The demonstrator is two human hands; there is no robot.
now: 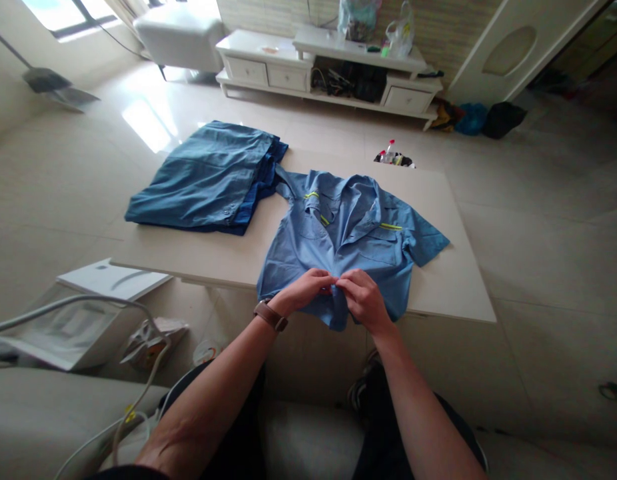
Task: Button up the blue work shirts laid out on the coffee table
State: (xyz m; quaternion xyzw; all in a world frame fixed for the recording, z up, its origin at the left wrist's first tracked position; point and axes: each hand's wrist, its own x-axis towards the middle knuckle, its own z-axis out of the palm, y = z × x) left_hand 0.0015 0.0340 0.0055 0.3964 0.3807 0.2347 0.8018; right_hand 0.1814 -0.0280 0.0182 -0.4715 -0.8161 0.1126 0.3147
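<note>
A blue short-sleeved work shirt [308, 243] with yellow strips above its pockets lies spread on the table [461, 280], its collar away from me and its lower hem over the near edge. My left hand [311, 288], with a watch on the wrist, pinches the shirt's front placket. Right beside it, my right hand [362, 297] is closed on the same front edge, fingertips nearly meeting the left ones. Something small and red shows under the left fingers; I cannot make it out. To the left rests a stack of folded blue garments [203, 177].
Bottles with red caps [390, 152] show beyond the table's far edge. A white TV cabinet [333, 50] stands against the wall. At lower left are a white box-like item [93, 313], a plastic bag [151, 343] and a grey hose [63, 301].
</note>
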